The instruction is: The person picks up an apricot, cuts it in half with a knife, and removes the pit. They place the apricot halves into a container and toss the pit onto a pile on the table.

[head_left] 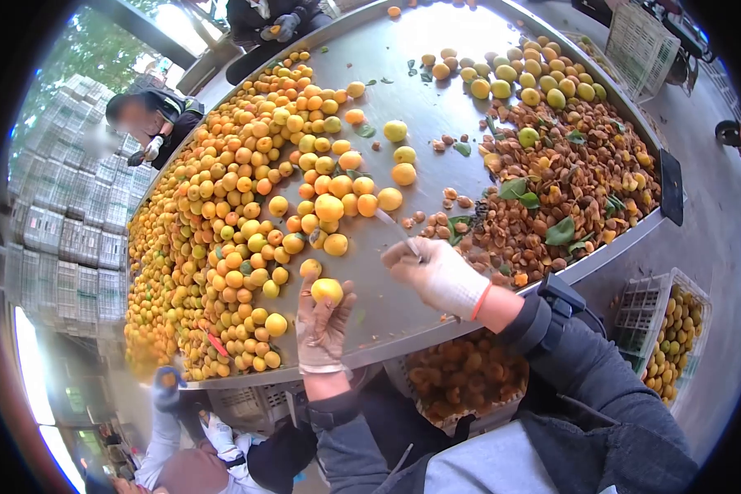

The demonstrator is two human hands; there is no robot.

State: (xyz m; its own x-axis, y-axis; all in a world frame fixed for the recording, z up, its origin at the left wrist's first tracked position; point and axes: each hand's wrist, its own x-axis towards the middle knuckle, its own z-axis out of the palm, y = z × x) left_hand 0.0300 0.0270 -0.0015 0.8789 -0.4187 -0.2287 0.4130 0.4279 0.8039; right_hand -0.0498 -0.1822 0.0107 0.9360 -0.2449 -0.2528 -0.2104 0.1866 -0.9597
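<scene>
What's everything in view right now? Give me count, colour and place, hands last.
Held fruit: one, yellow, left hand
Slim tool: one, pale, right hand
Fruit heap: one, orange-yellow, table's left side
Greener fruits: many, yellow-green, beyond brown heap
Brown heap: one, brown, table's right side
Leaves: several, green, mostly on brown heap
Red item: one, red, fruit heap's near edge; unclear what
Table: one, metallic grey, centre
Fruit crate: one, whitish, lower right
Upper crate: one, whitish, upper right
Stacked crates: many, pale grey, far left
Other people: at least three, mixed clothing, left, top, lower left
Left hand: one, soiled pale glove, centre
Right hand: one, white glove, right of centre
</scene>
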